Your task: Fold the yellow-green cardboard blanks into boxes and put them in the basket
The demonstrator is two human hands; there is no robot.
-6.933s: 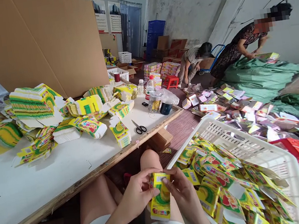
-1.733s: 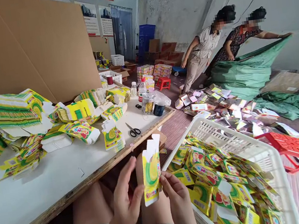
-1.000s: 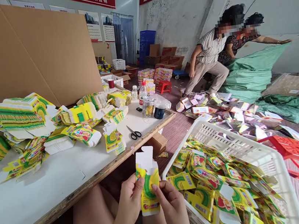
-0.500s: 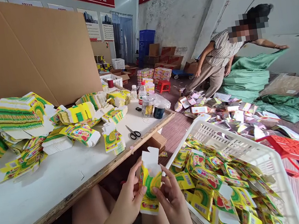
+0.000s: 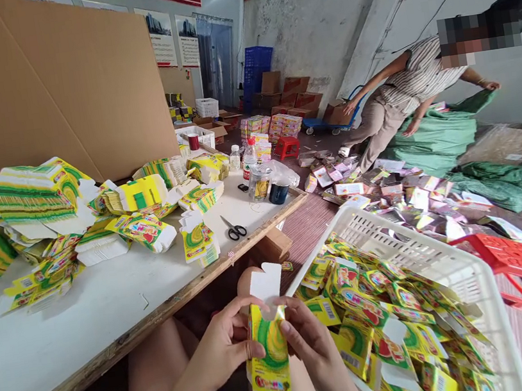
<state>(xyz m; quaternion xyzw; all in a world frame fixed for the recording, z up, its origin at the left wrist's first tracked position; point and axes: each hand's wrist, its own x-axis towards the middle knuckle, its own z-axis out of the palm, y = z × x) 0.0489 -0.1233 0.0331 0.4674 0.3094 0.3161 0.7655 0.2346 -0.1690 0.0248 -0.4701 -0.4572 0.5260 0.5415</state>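
Over the lap, the left hand [image 5: 218,353] and right hand [image 5: 313,343] have their fingers closed on one yellow box [image 5: 271,362], its white flap up. Just right of it is a full basket [image 5: 449,256]; beyond, the desk [image 5: 111,301] with scissors [image 5: 234,229].

L hand [image 5: 220,353] and R hand [image 5: 311,344] pinch carton [image 5: 269,362] over lap; white top flap up at 12 o'clock. Basket [image 5: 445,260] w/ folded cartons [image 5: 384,314] at 3 o'clock. Table [image 5: 88,317] at 10 o'clock w/ flat stacks [image 5: 32,192], scissors [image 5: 235,229].
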